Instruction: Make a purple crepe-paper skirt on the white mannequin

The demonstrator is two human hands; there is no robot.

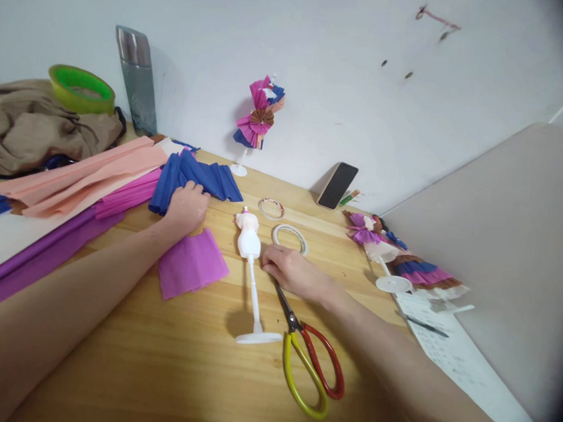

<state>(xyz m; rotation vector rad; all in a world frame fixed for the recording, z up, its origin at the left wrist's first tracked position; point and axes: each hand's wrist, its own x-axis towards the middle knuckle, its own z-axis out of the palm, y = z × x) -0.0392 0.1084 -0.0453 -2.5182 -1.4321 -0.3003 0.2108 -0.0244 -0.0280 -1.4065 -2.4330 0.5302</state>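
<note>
My left hand (188, 207) is closed on the blue crepe paper (217, 180), its fingers curled into the folds. Just below it a purple paper square (193, 263) lies flat on the wooden table (163, 367). A small white mannequin (249, 237) stands upright between my hands. To its right my right hand (291, 268) has its fingers bent together above the scissors' blades; whatever is under the fingertips is hidden. The scissors (291, 322) have one yellow and one red handle. A roll of white tape (290, 230) lies right behind that hand.
Peach paper (91, 171) and more crepe strips lie at the left, near a bottle (140, 86) and a green tape roll (81, 90). A dressed mannequin (260, 120) stands at the back. A phone (338, 185) leans on the wall; more dressed figures (419, 267) are at the right.
</note>
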